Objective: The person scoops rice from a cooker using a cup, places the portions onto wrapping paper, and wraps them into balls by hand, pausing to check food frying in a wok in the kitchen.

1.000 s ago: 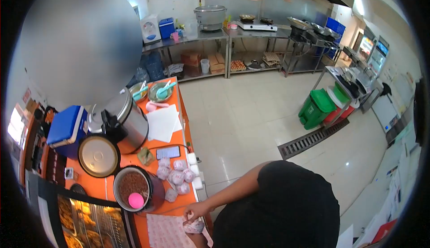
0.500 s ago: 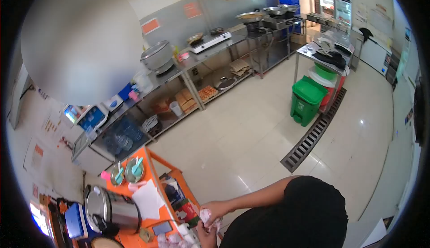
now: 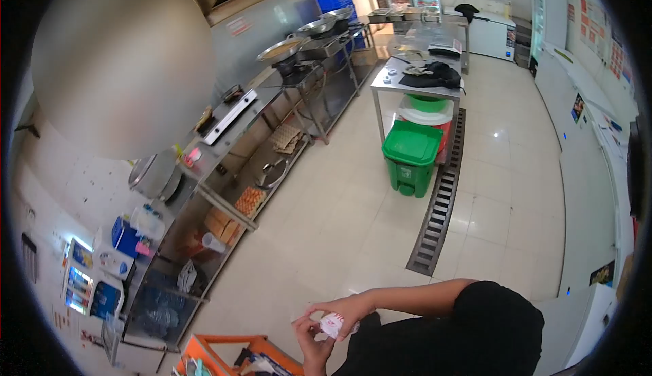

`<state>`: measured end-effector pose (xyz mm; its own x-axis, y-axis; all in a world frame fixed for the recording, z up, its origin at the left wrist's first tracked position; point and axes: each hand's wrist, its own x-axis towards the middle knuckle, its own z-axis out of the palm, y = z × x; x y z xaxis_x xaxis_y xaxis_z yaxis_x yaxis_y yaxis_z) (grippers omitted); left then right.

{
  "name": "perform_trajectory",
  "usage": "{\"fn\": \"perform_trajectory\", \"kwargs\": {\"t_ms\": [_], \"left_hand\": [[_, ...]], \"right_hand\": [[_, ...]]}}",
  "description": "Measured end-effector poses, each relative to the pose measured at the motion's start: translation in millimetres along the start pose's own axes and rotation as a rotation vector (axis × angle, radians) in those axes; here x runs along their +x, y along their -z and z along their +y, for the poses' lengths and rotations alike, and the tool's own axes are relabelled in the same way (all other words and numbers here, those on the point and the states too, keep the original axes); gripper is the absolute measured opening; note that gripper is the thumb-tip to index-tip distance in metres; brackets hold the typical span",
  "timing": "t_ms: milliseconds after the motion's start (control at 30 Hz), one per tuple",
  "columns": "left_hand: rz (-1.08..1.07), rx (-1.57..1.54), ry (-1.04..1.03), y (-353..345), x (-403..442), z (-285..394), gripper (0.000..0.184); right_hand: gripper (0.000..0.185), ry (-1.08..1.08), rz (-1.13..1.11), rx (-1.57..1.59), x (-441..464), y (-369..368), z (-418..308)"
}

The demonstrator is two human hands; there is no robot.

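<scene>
A small crumpled white bundle with pinkish-red marks [image 3: 331,325], perhaps paper or plastic wrap, sits between my two hands at the bottom of the view. My right hand [image 3: 351,308] comes in from the right and curls its fingers over the top and far side of it. From below, my left hand [image 3: 313,347] pinches its left side. Whether anything is inside the bundle is hidden. Just under my hands stands an orange table [image 3: 227,340], cut off by the lower edge, with dark and blue packages [image 3: 266,364] on its shelf.
Ahead stands a green pedal bin [image 3: 411,155] beside a floor drain grate [image 3: 438,216]. A steel table [image 3: 414,85] carries a black cloth. Along the left runs a steel counter [image 3: 248,114] with woks, a burner and an egg tray [image 3: 250,201] below. White freezers [image 3: 584,165] line the right.
My view has turned right, so the orange table has slid down and left, mostly out of frame. Both hands keep the bundle, now raised and away from the table.
</scene>
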<state>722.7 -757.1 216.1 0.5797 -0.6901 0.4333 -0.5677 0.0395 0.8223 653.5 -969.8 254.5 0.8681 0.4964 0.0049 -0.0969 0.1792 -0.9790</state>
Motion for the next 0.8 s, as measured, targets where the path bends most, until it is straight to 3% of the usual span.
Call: {"fn": "perform_trajectory", "kwargs": {"t_ms": [133, 233, 367, 433, 533, 567, 633, 733, 800], "left_hand": [[-0.261, 0.249, -0.275, -14, 140, -61, 0.086], [-0.387, 0.274, -0.398, -42, 252, -106, 0.088], [-0.552, 0.07, -0.195, -103, 404, -115, 0.078], [-0.753, -0.04, -0.099, -136, 467, -129, 0.068], [-0.983, -0.683, 0.592, -204, 526, -169, 0.054], [-1.107, -0.825, 0.687, -221, 548, -173, 0.056], [-1.02, -0.732, 0.584, -272, 577, -215, 0.06], [-0.832, -0.598, 0.515, -334, 646, -262, 0.064], [-0.749, -0.488, 0.44, -357, 710, -299, 0.063]], "right_hand": [[0.099, -0.104, 0.182, -0.021, -4, 99, -11], [0.092, -0.111, 0.396, -0.121, -4, 174, -39], [0.073, -0.105, 0.864, -0.19, -14, 276, -51], [0.055, 0.092, 1.263, -0.11, -22, 329, -43], [0.046, 0.105, 1.756, -0.015, -36, 406, -48], [0.045, 0.127, 1.804, -0.066, -34, 435, -43], [0.044, 0.161, 1.89, -0.182, -36, 497, -30], [0.046, 0.158, 1.81, -0.125, -30, 595, -41], [0.053, -0.015, 1.672, -0.239, -23, 681, -43]]}}
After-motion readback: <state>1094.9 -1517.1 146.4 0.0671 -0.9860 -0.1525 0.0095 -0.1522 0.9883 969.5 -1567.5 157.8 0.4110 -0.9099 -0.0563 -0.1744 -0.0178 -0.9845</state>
